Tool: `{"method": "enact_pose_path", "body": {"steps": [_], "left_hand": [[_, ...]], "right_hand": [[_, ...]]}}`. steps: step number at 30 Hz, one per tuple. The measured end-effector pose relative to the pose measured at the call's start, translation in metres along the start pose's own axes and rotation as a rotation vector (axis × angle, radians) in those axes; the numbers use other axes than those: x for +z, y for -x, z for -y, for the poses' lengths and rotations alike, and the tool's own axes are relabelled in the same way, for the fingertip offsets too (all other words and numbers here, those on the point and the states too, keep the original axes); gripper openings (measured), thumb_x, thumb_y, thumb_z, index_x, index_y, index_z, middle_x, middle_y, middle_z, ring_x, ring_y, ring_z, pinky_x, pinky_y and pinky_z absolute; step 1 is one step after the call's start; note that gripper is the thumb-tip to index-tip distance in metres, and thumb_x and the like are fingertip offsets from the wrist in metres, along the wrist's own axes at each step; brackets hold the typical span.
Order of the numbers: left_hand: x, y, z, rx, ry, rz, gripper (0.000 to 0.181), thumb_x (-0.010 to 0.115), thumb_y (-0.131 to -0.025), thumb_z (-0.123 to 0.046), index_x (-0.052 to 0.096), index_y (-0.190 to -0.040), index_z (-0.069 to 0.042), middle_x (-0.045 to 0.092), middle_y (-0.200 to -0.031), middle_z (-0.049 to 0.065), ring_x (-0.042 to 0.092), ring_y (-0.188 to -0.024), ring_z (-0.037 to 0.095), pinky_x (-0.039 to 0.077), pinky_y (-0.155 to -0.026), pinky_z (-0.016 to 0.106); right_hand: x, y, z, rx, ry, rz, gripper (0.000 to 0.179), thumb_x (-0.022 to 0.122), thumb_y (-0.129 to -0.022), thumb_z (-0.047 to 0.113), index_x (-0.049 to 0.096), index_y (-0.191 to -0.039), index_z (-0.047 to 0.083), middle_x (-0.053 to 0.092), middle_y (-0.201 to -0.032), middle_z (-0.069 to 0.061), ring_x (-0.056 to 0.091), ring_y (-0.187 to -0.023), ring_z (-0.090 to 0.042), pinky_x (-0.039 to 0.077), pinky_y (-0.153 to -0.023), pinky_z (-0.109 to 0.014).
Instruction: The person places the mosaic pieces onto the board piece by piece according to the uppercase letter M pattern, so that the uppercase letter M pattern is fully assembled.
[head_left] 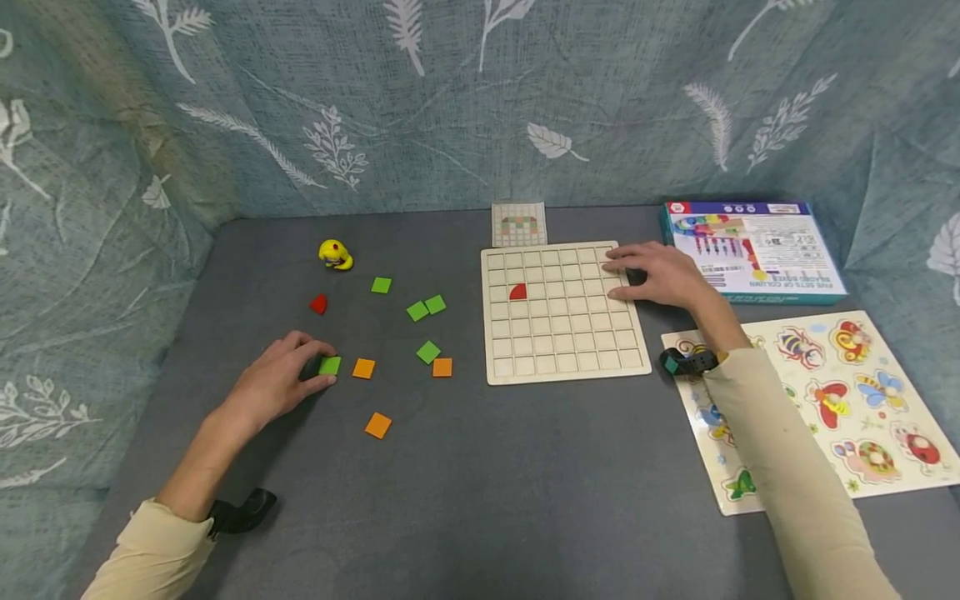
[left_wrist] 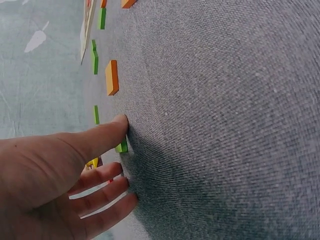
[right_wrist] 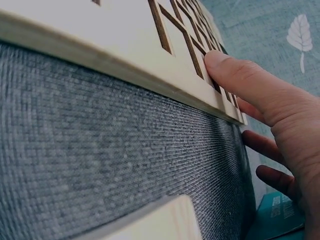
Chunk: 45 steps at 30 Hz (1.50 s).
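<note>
My left hand (head_left: 279, 379) is low over the table at the left, thumb and index finger pinching a green square tile (head_left: 330, 366). In the left wrist view the thumb hides part of that green tile (left_wrist: 122, 147). Relaxed fingers of my right hand (head_left: 658, 273) rest on the right edge of a wooden grid board (head_left: 562, 372); the right wrist view has the thumb on the board's face. A red quarter-round piece (head_left: 518, 292) lies in one board cell. Nearest the left hand are an orange tile (head_left: 363, 368) and a red piece (head_left: 319, 304).
More green tiles (head_left: 381, 285) and orange tiles (head_left: 378, 425) lie left of the board. A yellow toy (head_left: 335, 255) stands behind them. A pattern card (head_left: 519, 225) touches the board's far edge. Right of it are a box (head_left: 757, 254) and an insect puzzle board (head_left: 817, 408), partly under the right forearm.
</note>
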<state>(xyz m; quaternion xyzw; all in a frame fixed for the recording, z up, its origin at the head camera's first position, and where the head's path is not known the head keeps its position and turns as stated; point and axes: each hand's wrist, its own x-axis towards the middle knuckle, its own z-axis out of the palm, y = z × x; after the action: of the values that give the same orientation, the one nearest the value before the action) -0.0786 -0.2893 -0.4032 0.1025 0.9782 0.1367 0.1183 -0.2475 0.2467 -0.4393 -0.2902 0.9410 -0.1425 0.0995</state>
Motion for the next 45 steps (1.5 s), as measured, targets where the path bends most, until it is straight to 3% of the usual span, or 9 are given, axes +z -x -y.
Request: {"method": "enact_pose_path", "body": {"steps": [4, 10, 16, 20, 25, 32, 34, 39, 45], "left_hand": [[0.0, -0.004, -0.002, 0.002, 0.009, -0.005, 0.038, 0.072, -0.088, -0.023, 0.065, -0.12, -0.006, 0.055, -0.116, 0.017, 0.052, -0.103, 0.035, 0.046, -0.079, 0.053], [0.005, -0.013, -0.012, 0.071, 0.012, -0.09, 0.028, 0.074, -0.086, -0.021, 0.071, -0.106, -0.002, 0.065, -0.102, 0.015, 0.057, -0.094, 0.031, 0.048, -0.08, 0.049], [0.011, -0.03, -0.04, 0.112, 0.088, -0.143, 0.031, 0.073, -0.087, -0.022, 0.069, -0.111, -0.005, 0.068, -0.101, 0.012, 0.061, -0.09, 0.025, 0.051, -0.079, 0.044], [0.011, -0.045, -0.062, 0.191, 0.121, -0.154, 0.037, 0.073, -0.088, -0.021, 0.067, -0.121, -0.007, 0.064, -0.101, 0.008, 0.062, -0.088, 0.021, 0.052, -0.075, 0.039], [0.014, -0.071, -0.098, 0.307, 0.138, -0.119, 0.036, 0.072, -0.088, -0.02, 0.068, -0.122, -0.009, 0.061, -0.103, 0.007, 0.06, -0.083, 0.018, 0.049, -0.069, 0.032], [0.02, -0.146, -0.17, 0.499, 0.121, -0.037, 0.03, 0.065, -0.093, -0.019, 0.067, -0.12, -0.007, 0.064, -0.106, 0.008, 0.06, -0.086, 0.019, 0.05, -0.072, 0.032], [0.023, -0.163, -0.184, 0.503, 0.096, -0.003, 0.029, 0.062, -0.095, -0.018, 0.067, -0.121, -0.008, 0.065, -0.105, 0.008, 0.06, -0.086, 0.018, 0.049, -0.072, 0.031], [0.03, -0.187, -0.201, 0.486, 0.024, 0.032, 0.028, 0.061, -0.096, -0.019, 0.066, -0.121, -0.009, 0.067, -0.109, 0.008, 0.061, -0.087, 0.018, 0.05, -0.075, 0.031], [0.033, -0.195, -0.205, 0.47, 0.015, 0.03, 0.029, 0.063, -0.095, -0.019, 0.066, -0.121, -0.007, 0.07, -0.112, 0.009, 0.065, -0.092, 0.02, 0.051, -0.08, 0.033]], "right_hand": [[-0.002, 0.003, -0.001, 0.003, 0.007, -0.011, 0.054, 0.069, -0.088, 0.038, 0.058, -0.136, 0.015, 0.045, -0.149, -0.012, 0.04, -0.134, -0.04, 0.038, -0.102, -0.057], [-0.001, 0.005, -0.002, 0.004, -0.003, -0.012, 0.053, 0.069, -0.088, 0.038, 0.059, -0.135, 0.015, 0.046, -0.148, -0.012, 0.041, -0.134, -0.04, 0.037, -0.103, -0.057], [0.001, 0.0, 0.001, -0.009, -0.007, -0.016, 0.053, 0.069, -0.088, 0.04, 0.059, -0.134, 0.016, 0.047, -0.148, -0.01, 0.042, -0.133, -0.039, 0.038, -0.101, -0.055], [0.0, -0.005, 0.004, -0.016, -0.008, -0.013, 0.054, 0.069, -0.088, 0.041, 0.059, -0.134, 0.016, 0.047, -0.147, -0.01, 0.042, -0.133, -0.039, 0.038, -0.102, -0.055], [0.0, -0.007, 0.003, -0.014, 0.002, -0.002, 0.054, 0.069, -0.088, 0.041, 0.059, -0.135, 0.017, 0.046, -0.148, -0.009, 0.041, -0.135, -0.039, 0.037, -0.104, -0.056], [0.0, 0.0, 0.001, -0.022, -0.004, -0.024, 0.053, 0.07, -0.087, 0.039, 0.06, -0.133, 0.016, 0.048, -0.147, -0.009, 0.043, -0.132, -0.038, 0.038, -0.102, -0.056], [0.001, 0.001, 0.001, -0.026, -0.006, -0.032, 0.053, 0.07, -0.087, 0.039, 0.06, -0.133, 0.015, 0.048, -0.146, -0.009, 0.043, -0.132, -0.038, 0.038, -0.102, -0.056], [0.004, -0.002, 0.002, -0.032, -0.006, -0.034, 0.054, 0.07, -0.087, 0.041, 0.06, -0.133, 0.016, 0.049, -0.146, -0.009, 0.044, -0.132, -0.039, 0.039, -0.102, -0.055], [0.003, -0.001, -0.001, -0.022, 0.012, -0.035, 0.054, 0.069, -0.087, 0.042, 0.06, -0.133, 0.016, 0.049, -0.146, -0.009, 0.044, -0.132, -0.038, 0.039, -0.101, -0.055]]}}
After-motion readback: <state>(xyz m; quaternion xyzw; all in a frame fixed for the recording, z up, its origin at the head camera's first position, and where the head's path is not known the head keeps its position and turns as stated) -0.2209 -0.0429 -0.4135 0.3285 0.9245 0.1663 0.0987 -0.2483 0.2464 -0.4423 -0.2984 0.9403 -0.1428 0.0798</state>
